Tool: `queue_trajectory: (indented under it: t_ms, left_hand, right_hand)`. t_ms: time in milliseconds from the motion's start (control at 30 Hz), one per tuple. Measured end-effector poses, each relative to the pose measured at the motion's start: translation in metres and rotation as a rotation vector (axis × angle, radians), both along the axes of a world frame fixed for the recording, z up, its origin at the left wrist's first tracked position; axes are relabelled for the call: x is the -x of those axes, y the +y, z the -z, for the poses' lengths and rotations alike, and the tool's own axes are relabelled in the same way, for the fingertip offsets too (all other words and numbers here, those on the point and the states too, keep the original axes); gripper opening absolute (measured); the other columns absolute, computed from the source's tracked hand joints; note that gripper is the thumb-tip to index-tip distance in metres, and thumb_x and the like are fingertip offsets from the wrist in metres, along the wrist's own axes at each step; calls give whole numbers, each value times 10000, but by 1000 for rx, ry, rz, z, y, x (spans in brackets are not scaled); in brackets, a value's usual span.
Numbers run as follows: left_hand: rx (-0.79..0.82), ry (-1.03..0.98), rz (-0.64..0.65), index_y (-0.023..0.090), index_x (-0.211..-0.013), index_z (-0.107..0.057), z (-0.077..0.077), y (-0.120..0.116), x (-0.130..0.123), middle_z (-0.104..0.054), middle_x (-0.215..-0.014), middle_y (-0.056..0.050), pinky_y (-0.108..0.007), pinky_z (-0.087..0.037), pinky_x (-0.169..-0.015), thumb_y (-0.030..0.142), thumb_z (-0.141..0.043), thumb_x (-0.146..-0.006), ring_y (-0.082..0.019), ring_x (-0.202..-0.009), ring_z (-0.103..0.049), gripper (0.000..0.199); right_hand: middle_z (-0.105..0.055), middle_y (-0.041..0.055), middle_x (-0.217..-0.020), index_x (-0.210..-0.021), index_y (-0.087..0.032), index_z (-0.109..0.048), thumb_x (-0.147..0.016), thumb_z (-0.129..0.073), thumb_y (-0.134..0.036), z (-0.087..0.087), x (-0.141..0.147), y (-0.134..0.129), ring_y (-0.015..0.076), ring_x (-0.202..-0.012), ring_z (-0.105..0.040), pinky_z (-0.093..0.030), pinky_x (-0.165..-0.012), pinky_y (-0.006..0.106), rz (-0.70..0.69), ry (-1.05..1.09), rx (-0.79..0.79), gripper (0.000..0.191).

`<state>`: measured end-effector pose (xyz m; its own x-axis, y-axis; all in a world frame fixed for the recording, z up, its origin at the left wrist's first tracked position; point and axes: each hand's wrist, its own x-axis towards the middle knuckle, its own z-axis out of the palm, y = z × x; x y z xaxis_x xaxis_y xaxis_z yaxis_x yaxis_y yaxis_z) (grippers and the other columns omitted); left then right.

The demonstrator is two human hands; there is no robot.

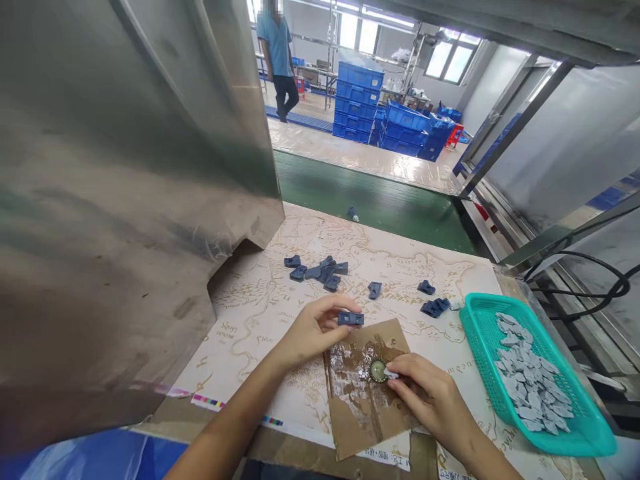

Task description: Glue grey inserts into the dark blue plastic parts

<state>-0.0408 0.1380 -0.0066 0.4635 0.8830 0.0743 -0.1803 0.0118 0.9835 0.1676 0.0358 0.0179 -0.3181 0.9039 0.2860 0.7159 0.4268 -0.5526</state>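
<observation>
My left hand (pixel 320 327) pinches a small dark blue plastic part (pixel 351 319) between thumb and fingers, just above the far edge of a piece of cardboard (pixel 360 427). Between the fingertips of my right hand (pixel 430 390) is a small light grey piece (pixel 391 374). That piece touches or hangs over a small round cap (pixel 378 371) with liquid in it, which sits on the cardboard. Wet, shiny brown stains surround the cap. Beyond my left hand lies a loose pile of dark blue parts (pixel 325 270) of the same kind.
At the right stands a turquoise basket (pixel 483 373) with many grey pieces (pixel 533 373). More blue parts (pixel 435 306) lie near it. A green conveyor belt (pixel 380 190) runs behind the map-printed table cover. A metal panel (pixel 150 200) blocks the left. Blue crates (pixel 357 100) and a person (pixel 277 57) are farther back.
</observation>
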Motion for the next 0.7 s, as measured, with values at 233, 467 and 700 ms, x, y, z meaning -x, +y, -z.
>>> queue_trajectory:
  t_ms: [233, 467, 700]
  left_hand:
    - [-58, 3, -1, 168, -838, -650, 2, -2, -1, -669, -974, -85, -251, -547, -676, 223, -638, -647, -187, -885, -636, 199]
    - [-183, 26, -73, 175, -801, -678, -2, -3, 0, -706, -922, -88, -254, -537, -668, 217, -631, -662, -200, -884, -646, 153]
    - [162, 6, 218, 170, -756, -730, -12, -8, 1, -705, -634, -49, -257, -515, -515, 408, -766, -575, -165, -524, -633, 301]
  right_hand:
    - [-693, 81, -816, -886, -194, -629, -896, -457, -186, 6, 5, 6, 181, -737, -672, -561, -632, 267, -77, -89, 20, 172]
    - [-705, 61, -834, -908, -198, -636, -862, -515, -180, -25, 6, 12, 129, -613, -643, -537, -529, 207, -12, -3, 46, 131]
    - [-739, 43, -840, -928, -252, -687, -808, -599, -124, -60, 14, 26, 179, -747, -704, -591, -687, 276, 4, 121, -194, 196]
